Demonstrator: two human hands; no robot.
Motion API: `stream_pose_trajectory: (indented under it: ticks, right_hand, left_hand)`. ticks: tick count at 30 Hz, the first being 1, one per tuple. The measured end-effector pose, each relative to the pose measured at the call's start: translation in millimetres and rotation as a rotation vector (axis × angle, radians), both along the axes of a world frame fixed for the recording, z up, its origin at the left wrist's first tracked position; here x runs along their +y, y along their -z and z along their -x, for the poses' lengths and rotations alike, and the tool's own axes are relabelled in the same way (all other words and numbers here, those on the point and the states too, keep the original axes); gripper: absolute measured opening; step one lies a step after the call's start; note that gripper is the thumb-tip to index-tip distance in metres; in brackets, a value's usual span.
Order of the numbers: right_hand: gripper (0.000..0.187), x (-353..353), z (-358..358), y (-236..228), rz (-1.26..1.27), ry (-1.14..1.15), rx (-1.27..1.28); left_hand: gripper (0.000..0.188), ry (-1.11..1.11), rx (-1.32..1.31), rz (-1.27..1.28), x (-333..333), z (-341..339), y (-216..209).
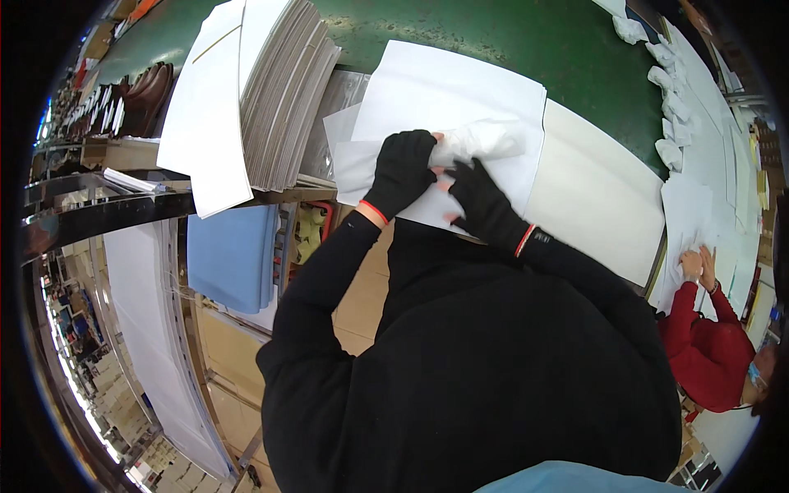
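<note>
My hands are in black gloves with bare fingertips and red-edged cuffs. Both are over a large stack of white paper sheets (436, 90). A bundle of crumpled thin white tissue paper (489, 140) lies on top of it. My left hand (404, 167) is closed on the near-left end of this bundle, its fingertips pressed against it. Just right of it, my right hand (486, 201) has its thumb and fingers spread apart, the fingertips close to the bundle's near edge and slightly blurred. What lies inside the tissue, if anything, is hidden.
A tall stack of grey-white boards (283, 107) stands to the left, beside brown shoe-like items (148, 94). Cream sheets (596, 189) lie to the right on the green table (493, 33). White crumpled bundles (670, 103) line its far right. A co-worker in red (711, 353) works there.
</note>
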State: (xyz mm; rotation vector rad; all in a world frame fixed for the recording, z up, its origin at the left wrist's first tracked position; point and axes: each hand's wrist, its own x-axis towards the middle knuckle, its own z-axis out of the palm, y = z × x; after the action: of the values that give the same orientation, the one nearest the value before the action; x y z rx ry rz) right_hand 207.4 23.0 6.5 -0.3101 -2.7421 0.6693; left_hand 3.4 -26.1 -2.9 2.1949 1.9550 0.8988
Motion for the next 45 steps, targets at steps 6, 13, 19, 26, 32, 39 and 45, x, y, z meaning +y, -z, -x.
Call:
stream_pose_trajectory:
  ticks: [6,13,19,26,32,39,45]
  right_hand:
    - [0.077,17,-20,16,-0.068,0.156,-0.259]
    - [0.061,28,-27,2,0.030,0.357,0.005]
    - [0.055,14,23,20,1.536,0.500,0.178]
    - [0.038,38,35,38,1.438,0.499,0.523]
    - [0.039,72,-28,-51,1.252,0.494,0.450]
    - [0.050,32,-59,-131,0.772,0.129,0.148]
    - [0.057,24,-82,-128,0.530,0.177,0.223]
  left_hand:
    - [0.041,-0.072,-0.235,0.267,4,14,-20]
    - [0.031,-0.256,0.073,0.226,10,45,3]
    - [0.034,-0.352,-0.344,0.140,12,34,32]
    - [0.040,-0.197,-0.523,0.157,10,-30,12]
    - [0.068,-0.156,0.070,0.421,-5,-1,19]
    - [0.106,0.390,-0.995,-0.033,8,-63,-143]
    - [0.059,0.012,-1.200,0.008,-17,-88,-187]
